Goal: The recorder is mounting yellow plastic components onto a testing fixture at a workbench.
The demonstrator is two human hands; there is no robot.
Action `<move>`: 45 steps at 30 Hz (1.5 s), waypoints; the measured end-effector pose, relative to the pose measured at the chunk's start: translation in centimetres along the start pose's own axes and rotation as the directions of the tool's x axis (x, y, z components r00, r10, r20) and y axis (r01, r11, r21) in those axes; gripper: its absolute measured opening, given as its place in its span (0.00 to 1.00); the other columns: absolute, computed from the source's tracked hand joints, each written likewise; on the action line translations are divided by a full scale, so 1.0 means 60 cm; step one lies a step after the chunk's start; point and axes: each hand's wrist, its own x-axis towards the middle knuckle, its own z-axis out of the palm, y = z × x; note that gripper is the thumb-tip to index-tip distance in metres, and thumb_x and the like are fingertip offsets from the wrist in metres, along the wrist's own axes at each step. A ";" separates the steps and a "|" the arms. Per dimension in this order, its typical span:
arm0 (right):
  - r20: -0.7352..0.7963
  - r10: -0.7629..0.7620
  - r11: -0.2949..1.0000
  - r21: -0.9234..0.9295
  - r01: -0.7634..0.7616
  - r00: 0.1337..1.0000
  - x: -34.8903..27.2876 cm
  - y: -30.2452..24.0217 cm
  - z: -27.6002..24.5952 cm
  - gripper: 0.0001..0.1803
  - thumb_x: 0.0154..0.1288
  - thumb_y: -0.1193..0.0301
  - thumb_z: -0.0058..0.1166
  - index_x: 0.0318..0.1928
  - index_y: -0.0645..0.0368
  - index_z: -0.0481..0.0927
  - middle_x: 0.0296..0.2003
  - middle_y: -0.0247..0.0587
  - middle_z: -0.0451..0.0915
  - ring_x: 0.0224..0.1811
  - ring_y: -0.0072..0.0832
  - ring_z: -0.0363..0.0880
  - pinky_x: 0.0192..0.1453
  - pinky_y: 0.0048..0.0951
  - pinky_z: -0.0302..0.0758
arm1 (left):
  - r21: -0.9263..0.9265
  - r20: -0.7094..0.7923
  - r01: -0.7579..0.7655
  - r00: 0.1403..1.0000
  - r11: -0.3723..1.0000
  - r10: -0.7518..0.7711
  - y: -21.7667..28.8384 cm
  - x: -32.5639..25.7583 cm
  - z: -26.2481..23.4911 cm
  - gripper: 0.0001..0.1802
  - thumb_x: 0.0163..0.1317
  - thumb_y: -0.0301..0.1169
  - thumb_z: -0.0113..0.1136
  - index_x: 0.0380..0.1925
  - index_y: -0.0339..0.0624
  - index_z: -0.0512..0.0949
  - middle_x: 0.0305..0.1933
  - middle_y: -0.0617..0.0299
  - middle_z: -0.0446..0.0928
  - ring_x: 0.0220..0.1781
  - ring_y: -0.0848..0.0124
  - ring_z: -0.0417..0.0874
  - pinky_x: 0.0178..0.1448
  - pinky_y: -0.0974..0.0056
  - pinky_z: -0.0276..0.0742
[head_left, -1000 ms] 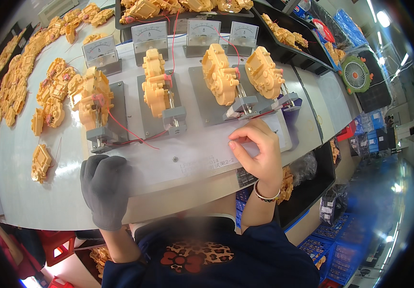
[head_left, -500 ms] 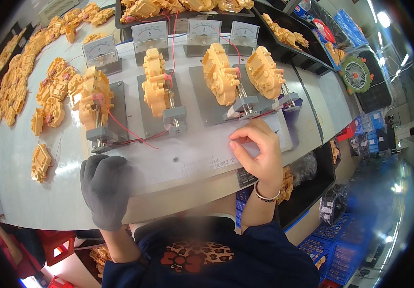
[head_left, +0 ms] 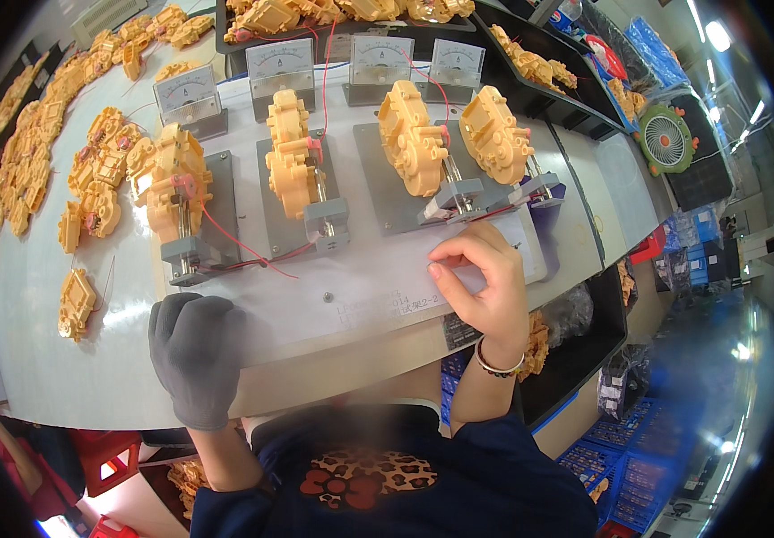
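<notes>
Pale worktable (head_left: 127, 377), left hand (head_left: 194, 359) drawn slightly back

L hand (head_left: 194, 359) gry-gloved; navy top (head_left: 467, 493); R-wrist bracelet (head_left: 496, 370)

Left hand (head_left: 194, 363) in a gray glove (head_left: 191, 394), back up, fingers bent forward and close together, fingertips out of sight; grip unclear. Left forearm (head_left: 228, 459) bare, runs up from the lower edge, slanting a bit left. Right hand (head_left: 490, 282) ungloved, thumb side facing left, fingers curled, thumb tip close to the bent index finger; contact unclear. Right wrist (head_left: 501, 350) wears bracelets (head_left: 497, 368). Right forearm (head_left: 481, 396) slants up and right.
</notes>
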 end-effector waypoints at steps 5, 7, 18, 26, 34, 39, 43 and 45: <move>0.001 0.000 1.000 -0.009 0.000 1.000 0.000 -0.001 0.002 0.06 0.50 0.78 0.62 0.31 0.61 0.80 0.26 0.41 0.77 0.31 0.39 0.75 0.37 0.33 0.72 | 0.022 -0.067 0.003 0.998 1.000 -0.001 -0.002 -0.006 0.007 0.08 0.45 0.27 0.67 0.26 0.42 0.78 0.28 0.56 0.74 0.34 0.55 0.75 0.39 0.56 0.70; -0.008 -0.060 0.995 -0.074 0.059 0.998 0.000 -0.001 0.006 0.06 0.49 0.78 0.62 0.30 0.60 0.80 0.25 0.41 0.76 0.30 0.40 0.74 0.37 0.35 0.72 | 0.040 -0.075 -0.003 0.997 0.999 0.006 -0.006 -0.009 0.011 0.08 0.45 0.27 0.67 0.25 0.42 0.77 0.27 0.56 0.73 0.34 0.55 0.74 0.39 0.56 0.70; -0.147 -0.271 0.941 -0.251 0.229 0.951 -0.008 0.005 0.008 0.07 0.46 0.80 0.63 0.27 0.57 0.80 0.20 0.36 0.74 0.25 0.33 0.72 0.33 0.30 0.67 | 0.073 -0.231 -0.144 0.960 0.987 0.157 0.080 0.002 0.033 0.11 0.46 0.30 0.70 0.30 0.49 0.79 0.32 0.63 0.75 0.39 0.59 0.77 0.47 0.58 0.69; -0.533 0.013 0.941 -0.279 -0.191 0.846 -0.058 0.070 -0.046 0.07 0.55 0.75 0.64 0.36 0.58 0.84 0.36 0.37 0.75 0.44 0.32 0.70 0.48 0.30 0.66 | 0.049 0.006 -0.153 0.988 0.987 0.153 0.104 0.010 0.100 0.08 0.51 0.28 0.65 0.29 0.49 0.76 0.28 0.62 0.74 0.32 0.59 0.74 0.39 0.56 0.69; -0.556 0.038 0.981 -0.137 -0.137 0.830 -0.077 0.106 -0.033 0.05 0.56 0.74 0.64 0.35 0.56 0.85 0.38 0.36 0.78 0.46 0.32 0.68 0.53 0.31 0.64 | 0.016 -0.045 -0.199 0.979 0.980 0.199 0.114 0.005 0.082 0.08 0.50 0.27 0.67 0.30 0.48 0.78 0.30 0.62 0.75 0.34 0.59 0.75 0.40 0.57 0.70; -0.589 -0.007 0.983 -0.151 -0.102 0.808 -0.065 0.082 -0.030 0.07 0.56 0.73 0.64 0.37 0.58 0.84 0.39 0.38 0.78 0.49 0.33 0.69 0.53 0.32 0.65 | 0.019 -0.156 -0.140 0.977 0.990 0.142 0.078 -0.019 0.021 0.09 0.52 0.24 0.66 0.34 0.39 0.80 0.34 0.54 0.77 0.41 0.56 0.79 0.47 0.58 0.73; -0.647 -0.142 0.979 -0.202 0.011 0.750 -0.065 0.016 -0.013 0.08 0.54 0.73 0.63 0.35 0.61 0.82 0.37 0.40 0.79 0.43 0.34 0.72 0.47 0.34 0.68 | 0.172 -0.200 0.029 0.980 0.985 0.006 0.023 -0.022 0.001 0.08 0.53 0.24 0.66 0.33 0.37 0.80 0.34 0.55 0.77 0.39 0.58 0.78 0.46 0.58 0.73; -0.558 -0.215 0.977 -0.136 0.167 0.802 -0.057 -0.020 0.007 0.07 0.52 0.73 0.62 0.33 0.60 0.82 0.33 0.39 0.79 0.34 0.34 0.74 0.40 0.33 0.70 | 0.163 -0.106 0.043 0.994 0.986 -0.026 0.009 -0.023 0.004 0.08 0.51 0.29 0.66 0.33 0.44 0.80 0.34 0.58 0.76 0.39 0.56 0.76 0.49 0.55 0.71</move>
